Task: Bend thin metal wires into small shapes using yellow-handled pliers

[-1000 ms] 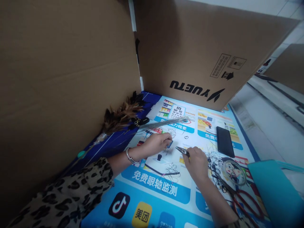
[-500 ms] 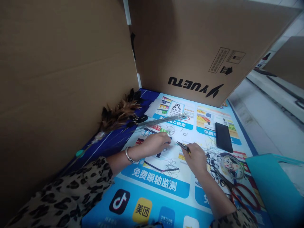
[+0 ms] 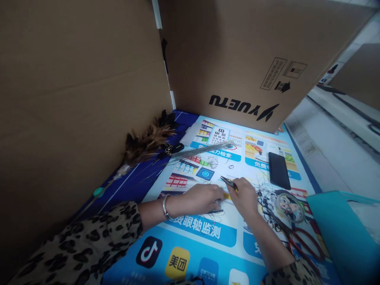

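Note:
My right hand (image 3: 246, 198) is wrapped round a pair of small long-nosed pliers (image 3: 229, 183), whose tips point up and to the left. Just left of it, my left hand (image 3: 205, 199) rests low over a small pile of thin wire pieces (image 3: 218, 217) on the printed sheet. Its fingers are curled downward and pressed together; their tips are partly hidden, so what they pinch cannot be made out. Beyond both hands lies a bundle of straight silvery wires (image 3: 204, 148), with a little dark loop (image 3: 231, 166) near it.
Red-handled scissors (image 3: 305, 243), a round clear dish (image 3: 290, 206) and a heap of small dark loops (image 3: 267, 204) lie at the right. A black phone (image 3: 279, 170) is behind them, a teal folder (image 3: 341, 229) beside them. Brown feathers (image 3: 148, 138) lie along the left cardboard wall (image 3: 83, 87).
My left hand has moved down and slightly right, from beside the pliers' tips to the small wire pile. My right hand and the pliers stay almost where they were.

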{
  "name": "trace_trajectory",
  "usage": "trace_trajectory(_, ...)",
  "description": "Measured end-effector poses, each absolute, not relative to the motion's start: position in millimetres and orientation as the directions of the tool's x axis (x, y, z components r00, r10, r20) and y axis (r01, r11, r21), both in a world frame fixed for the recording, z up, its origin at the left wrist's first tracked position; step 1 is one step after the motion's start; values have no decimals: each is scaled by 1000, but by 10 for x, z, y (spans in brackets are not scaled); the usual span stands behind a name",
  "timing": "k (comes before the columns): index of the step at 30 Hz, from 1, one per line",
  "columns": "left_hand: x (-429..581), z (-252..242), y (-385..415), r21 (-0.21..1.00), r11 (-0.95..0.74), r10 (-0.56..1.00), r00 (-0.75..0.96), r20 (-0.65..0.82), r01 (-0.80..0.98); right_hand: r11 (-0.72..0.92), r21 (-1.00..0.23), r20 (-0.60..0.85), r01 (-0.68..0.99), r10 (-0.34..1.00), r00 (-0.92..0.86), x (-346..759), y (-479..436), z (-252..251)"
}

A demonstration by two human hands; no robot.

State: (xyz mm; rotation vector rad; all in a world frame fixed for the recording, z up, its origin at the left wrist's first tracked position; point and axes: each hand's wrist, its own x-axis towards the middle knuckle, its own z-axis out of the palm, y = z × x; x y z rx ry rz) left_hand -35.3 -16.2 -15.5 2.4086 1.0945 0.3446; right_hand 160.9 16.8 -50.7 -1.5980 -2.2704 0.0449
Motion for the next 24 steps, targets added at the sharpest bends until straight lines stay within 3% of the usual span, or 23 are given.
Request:
trace_trajectory(5, -332, -174, -171, 522, -565, 757, 653, 21, 639, 362, -240, 276, 901, 915, -294, 1603, 162, -496)
trace_trajectory(10, -355, -192, -129, 688, -493, 748, 663, 23, 532, 361, -245, 264, 900, 918, -297, 1602, 162, -481)
trace_trajectory(12, -379, -194, -97, 797, -388, 759, 651, -9, 463, 364, -250, 262, 897, 917, -300, 1605, 163, -479)
trace_trajectory(16, -459, -184, -7, 966, -2, 764, 623, -164, 257, 383, -266, 291, 885, 907, -305, 1614, 158, -480)
trace_trajectory(19, -529, -177, 81, 975, 180, 793, 568, -221, 127, 408, -234, 324, 882, 888, -325, 1624, 147, -457)
trace_trajectory(24, -624, -206, 209, 972, 234, 856, 469, -218, 26, 446, -72, 377, 892, 840, -390, 1642, 124, -352)
